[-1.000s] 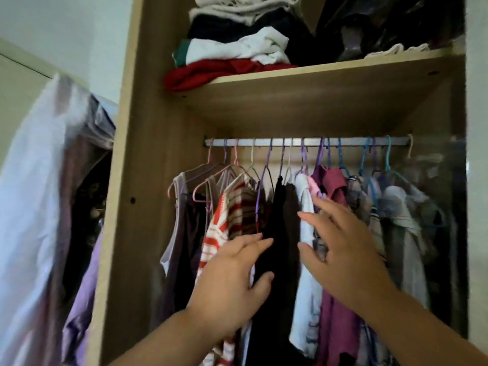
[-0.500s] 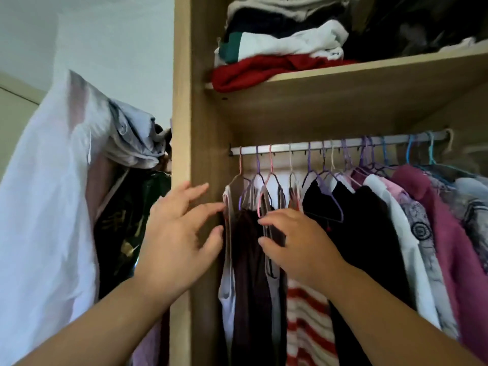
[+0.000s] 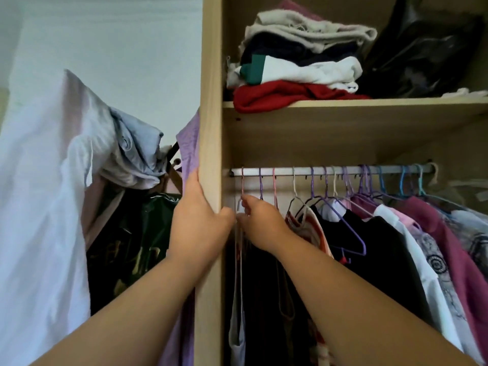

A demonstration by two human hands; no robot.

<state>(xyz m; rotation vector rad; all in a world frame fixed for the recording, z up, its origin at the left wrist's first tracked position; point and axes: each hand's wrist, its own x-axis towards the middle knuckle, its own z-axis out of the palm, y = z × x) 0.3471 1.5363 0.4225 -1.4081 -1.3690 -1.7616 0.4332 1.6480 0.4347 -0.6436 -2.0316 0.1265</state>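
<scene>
The fingertips (image 3: 245,202) of the right hand (image 3: 261,223) are bunched tight around the neck of the pink hanger (image 3: 242,182). It is the first one on the rail (image 3: 330,170), right up against the wardrobe's side panel (image 3: 211,114). Whether they also catch the thin straps of the white top (image 3: 235,347) hanging beneath it I cannot tell. The left hand (image 3: 198,220) clasps that panel, fingers laid up its outer face and thumb hooked round the front edge, nearly touching the other hand. To my eye the job is getting this end hanger off. It would go best with the pinch on the wire just under the hook, lifting straight up until the hook clears the rail, then drawing out towards the person, since the panel leaves no room to swing left. The purple hanger (image 3: 261,180) hangs just beside, so any tilt could snag it. Those straps look slippery; holding the hanger level should stop the top sliding off.
</scene>
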